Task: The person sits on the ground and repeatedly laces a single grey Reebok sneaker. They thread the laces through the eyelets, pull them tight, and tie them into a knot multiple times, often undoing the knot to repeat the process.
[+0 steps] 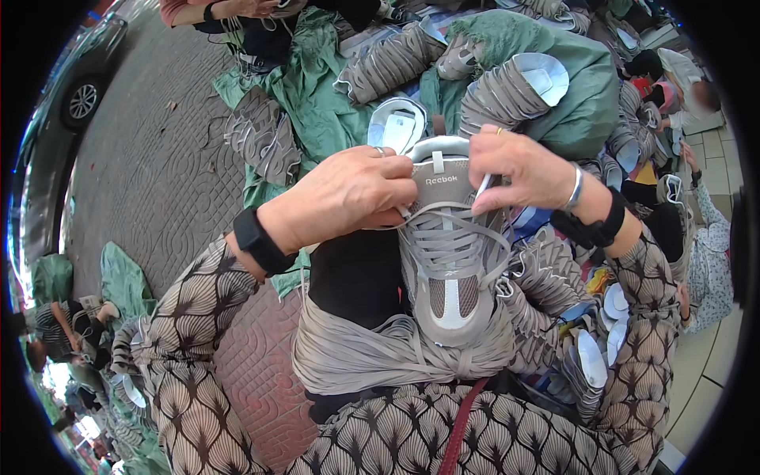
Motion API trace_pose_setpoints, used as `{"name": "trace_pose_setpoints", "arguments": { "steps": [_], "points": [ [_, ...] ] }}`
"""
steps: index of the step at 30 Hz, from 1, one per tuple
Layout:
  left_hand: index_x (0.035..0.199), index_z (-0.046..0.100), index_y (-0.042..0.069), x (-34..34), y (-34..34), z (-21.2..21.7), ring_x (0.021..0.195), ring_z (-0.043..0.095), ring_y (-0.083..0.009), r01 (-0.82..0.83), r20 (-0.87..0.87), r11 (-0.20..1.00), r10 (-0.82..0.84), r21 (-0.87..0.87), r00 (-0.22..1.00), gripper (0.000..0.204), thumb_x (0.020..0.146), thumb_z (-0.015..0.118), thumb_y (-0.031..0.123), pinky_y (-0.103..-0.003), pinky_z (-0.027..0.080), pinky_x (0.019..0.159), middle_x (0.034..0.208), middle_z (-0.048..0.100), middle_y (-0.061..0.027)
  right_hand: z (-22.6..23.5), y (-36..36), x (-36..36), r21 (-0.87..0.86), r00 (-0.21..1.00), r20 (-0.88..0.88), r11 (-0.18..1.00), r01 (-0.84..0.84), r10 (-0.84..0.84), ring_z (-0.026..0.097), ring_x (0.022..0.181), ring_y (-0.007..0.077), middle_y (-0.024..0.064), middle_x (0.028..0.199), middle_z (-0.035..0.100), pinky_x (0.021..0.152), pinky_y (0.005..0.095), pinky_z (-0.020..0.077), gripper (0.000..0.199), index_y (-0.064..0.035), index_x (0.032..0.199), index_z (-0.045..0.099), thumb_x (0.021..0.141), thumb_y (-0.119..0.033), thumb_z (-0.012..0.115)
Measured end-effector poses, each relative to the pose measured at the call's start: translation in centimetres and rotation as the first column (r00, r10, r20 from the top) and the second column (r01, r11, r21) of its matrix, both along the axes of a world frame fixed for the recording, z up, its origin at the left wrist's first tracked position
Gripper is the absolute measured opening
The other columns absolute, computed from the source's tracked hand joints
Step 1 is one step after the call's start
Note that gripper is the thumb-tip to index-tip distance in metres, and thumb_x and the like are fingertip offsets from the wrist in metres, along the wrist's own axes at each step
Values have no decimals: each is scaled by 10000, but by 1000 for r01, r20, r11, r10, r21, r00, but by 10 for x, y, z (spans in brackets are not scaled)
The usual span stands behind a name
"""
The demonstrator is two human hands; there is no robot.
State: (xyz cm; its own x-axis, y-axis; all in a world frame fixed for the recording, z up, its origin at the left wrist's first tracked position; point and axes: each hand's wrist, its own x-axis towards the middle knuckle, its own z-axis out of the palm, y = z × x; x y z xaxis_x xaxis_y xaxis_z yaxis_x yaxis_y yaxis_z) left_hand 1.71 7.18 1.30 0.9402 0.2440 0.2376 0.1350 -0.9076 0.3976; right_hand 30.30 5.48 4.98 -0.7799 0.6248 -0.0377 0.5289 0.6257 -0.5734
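Observation:
A grey-beige sneaker rests on my lap, toe toward me, its lace threaded in rows up the front. At the left side of its collar, my left hand is closed, fingers pinched on the lace near the top eyelets. On the opposite side my right hand pinches a white-ended strand of the lace between thumb and fingers, next to the tongue. Beneath the sneaker a thick bundle of loose beige shoelaces lies across my thighs.
Green sacks spread ahead, with stacked sneaker uppers on them. More shoe pieces pile up at my right. Paved ground runs along the left toward a parked car. Other people sit on both sides and ahead.

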Motion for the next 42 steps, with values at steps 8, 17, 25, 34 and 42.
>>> {"name": "trace_pose_setpoints", "arguments": {
  "steps": [8, 17, 25, 34, 42],
  "points": [
    [803, 674, 16, 15, 4, 1, 708, 588, -148, -276, -224, 804, 181, -527, 958, 196, 794, 781, 181, -297, 449, 675, 781, 611, -29, -5, -23, -7, -96, 966, 162, 971, 220, -203, 530, 896, 260, 41, 824, 571, 857, 371, 402, 84, -83, 744, 629, 779, -156, 650],
    [1045, 709, 76, 32, 93, 25, 689, 475, -11, -198, 47, 283, 673, -939, 738, 172, 971, 652, 220, -168, 407, 656, 837, 611, 80, -12, 129, -8, -542, 510, -280, 573, 615, -813, 434, 516, 35, 12, 746, 583, 433, 185, 344, 137, -86, 989, 587, 978, -222, 589],
    [1052, 717, 135, 39, 122, 4, 808, 566, -42, -84, 178, 390, 589, -917, 788, 202, 942, 703, 304, -220, 462, 757, 922, 653, 66, -15, 88, -16, -830, 542, -351, 521, 197, -764, 504, 605, 94, -8, 718, 539, 560, 237, 451, 186, -29, 928, 635, 974, -204, 590],
    [1081, 636, 37, 92, 142, -11, 875, 633, -165, 10, -22, -37, 756, -999, 654, 291, 1035, 496, 288, -320, 507, 854, 1003, 702, -74, -41, 206, -24, -729, 219, -580, 620, 289, -785, 525, 517, 171, 60, 640, 540, 450, 335, 422, 132, -60, 825, 607, 926, -131, 561],
    [1268, 561, -8, 88, 114, -13, 833, 623, -132, 120, 84, -13, 636, -993, 767, 315, 1055, 483, 211, -285, 542, 826, 847, 610, -22, -30, 161, 14, -721, 203, -610, 643, 258, -766, 622, 721, 178, 64, 786, 625, 653, 305, 521, 156, -45, 943, 634, 998, -157, 540]
  ]
}}
